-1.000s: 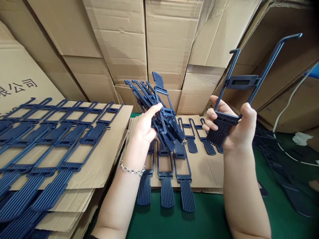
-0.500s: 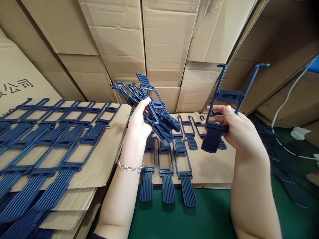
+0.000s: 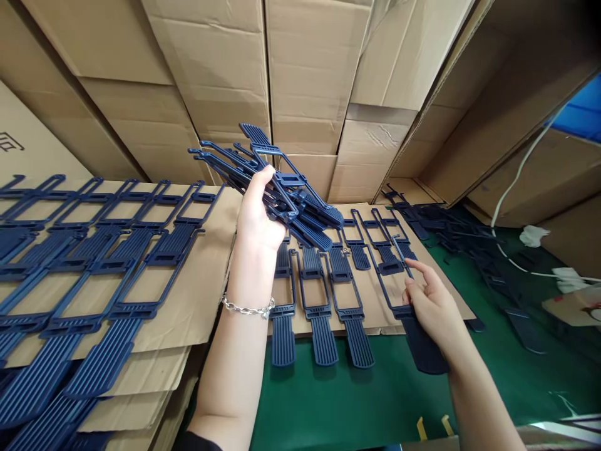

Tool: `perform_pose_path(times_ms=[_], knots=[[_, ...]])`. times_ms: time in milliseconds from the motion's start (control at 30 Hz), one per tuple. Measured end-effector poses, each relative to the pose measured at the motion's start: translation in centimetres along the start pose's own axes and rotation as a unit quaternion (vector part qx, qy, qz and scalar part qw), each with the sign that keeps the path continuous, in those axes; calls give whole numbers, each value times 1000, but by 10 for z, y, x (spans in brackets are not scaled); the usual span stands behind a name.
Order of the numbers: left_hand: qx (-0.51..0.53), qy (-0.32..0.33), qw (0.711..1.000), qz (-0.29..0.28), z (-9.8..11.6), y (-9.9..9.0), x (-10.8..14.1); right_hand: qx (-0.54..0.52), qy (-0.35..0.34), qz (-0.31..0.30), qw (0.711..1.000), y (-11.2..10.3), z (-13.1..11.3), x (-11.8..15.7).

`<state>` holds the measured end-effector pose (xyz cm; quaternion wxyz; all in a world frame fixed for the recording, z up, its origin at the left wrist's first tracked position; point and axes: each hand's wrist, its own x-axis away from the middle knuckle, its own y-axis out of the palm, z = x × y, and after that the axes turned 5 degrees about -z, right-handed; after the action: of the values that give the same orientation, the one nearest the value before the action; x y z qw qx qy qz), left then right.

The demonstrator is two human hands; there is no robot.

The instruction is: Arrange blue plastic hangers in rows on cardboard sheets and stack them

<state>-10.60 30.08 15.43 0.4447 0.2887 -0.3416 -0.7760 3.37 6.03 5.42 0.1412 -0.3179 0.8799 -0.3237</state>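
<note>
Head view: laying dark-blue plastic parts in a row on a cardboard sheet atop the green desk. Left hand clenched around a fanned bundle of parts, raised above the row. Right hand resting on the newest part, fingers loosening, at the row's right end beside three laid parts. Next, likely: another from the bundle, set just right. Filled sheets left, cartons behind, loose parts and white cable right, crowding.

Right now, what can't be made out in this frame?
- Head view: how many blue plastic parts the left hand holds; the bundle overlaps itself.
- The part under the right hand: the hand hides its middle.
- Printing on the left carton: cut by the frame edge.
- Dark parts far right: blurred.
</note>
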Motion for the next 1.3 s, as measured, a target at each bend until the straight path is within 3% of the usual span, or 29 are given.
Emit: perform_pose_path(times_ms=[100,233,433,600,767,967,1133,1300], knots=[[11,-5,1000,15,-1,1,2,80,39,-8,996,3,-7,11],[0,-34,999,-8,-10,6,7,119,11,-33,992,5,-14,17],[-25,-58,997,-39,-19,10,11,162,22,-68,984,10,-5,16],[-19,-68,996,-47,-19,12,14,164,29,-58,984,11,3,12],[-13,-70,996,-48,-17,12,14,225,50,-93,969,17,8,4],[-3,-74,996,-56,-16,11,13,305,28,-100,947,20,2,-5],[6,-102,992,-71,-21,15,17,327,-21,-94,940,25,2,-14],[1,-112,992,-57,-27,17,17,328,-20,-92,940,28,5,-17]])
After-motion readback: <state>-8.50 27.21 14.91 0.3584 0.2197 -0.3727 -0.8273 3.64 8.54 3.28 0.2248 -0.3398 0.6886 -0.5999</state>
